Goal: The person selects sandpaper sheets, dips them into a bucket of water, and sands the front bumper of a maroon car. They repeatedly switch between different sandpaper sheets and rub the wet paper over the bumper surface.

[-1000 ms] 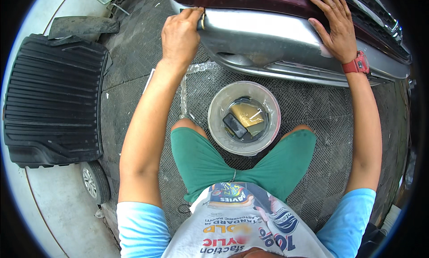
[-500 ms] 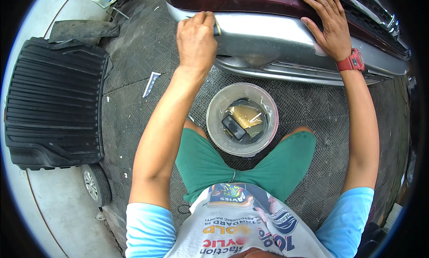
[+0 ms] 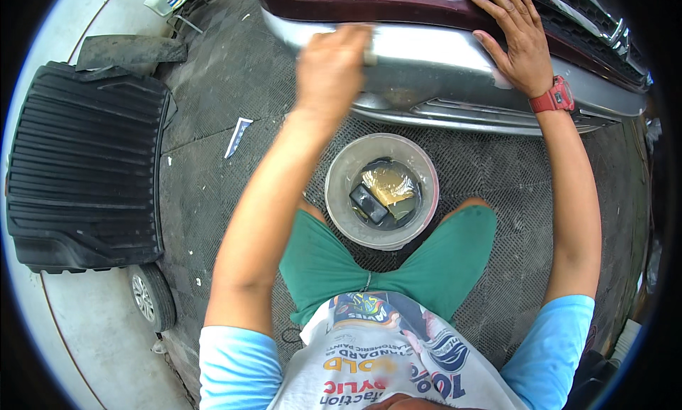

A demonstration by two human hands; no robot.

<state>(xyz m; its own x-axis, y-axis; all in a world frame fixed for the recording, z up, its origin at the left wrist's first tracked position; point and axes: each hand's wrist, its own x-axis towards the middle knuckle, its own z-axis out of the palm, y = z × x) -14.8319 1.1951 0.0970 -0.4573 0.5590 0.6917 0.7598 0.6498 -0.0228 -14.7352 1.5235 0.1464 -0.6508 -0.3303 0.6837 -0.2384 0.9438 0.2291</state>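
Observation:
My left hand (image 3: 332, 67), smeared by motion, is closed on a small folded piece of sandpaper (image 3: 369, 55). Only a pale edge of the sheet shows past the fingers. It rests against the silver-grey lower part of a car bumper (image 3: 419, 55), which is glossy and partly bare-looking. Farther right, my right hand (image 3: 517, 44) lies flat with fingers spread across the maroon upper strip (image 3: 419, 8) and the grey part below it. A red watch (image 3: 555, 97) is on that wrist.
Between my knees stands a translucent bucket (image 3: 339, 214) of murky water with a black block (image 3: 368, 202) and tan sheets (image 3: 389, 185). A ribbed black liner (image 3: 89, 168), a wheel (image 3: 150, 296) and a torn blue-white scrap (image 3: 238, 138) lie left on the dark matting (image 3: 213, 175).
My left hand has slid right along the bumper with the sandpaper. My right hand stays planted in the same spot. The whole view has shifted slightly.

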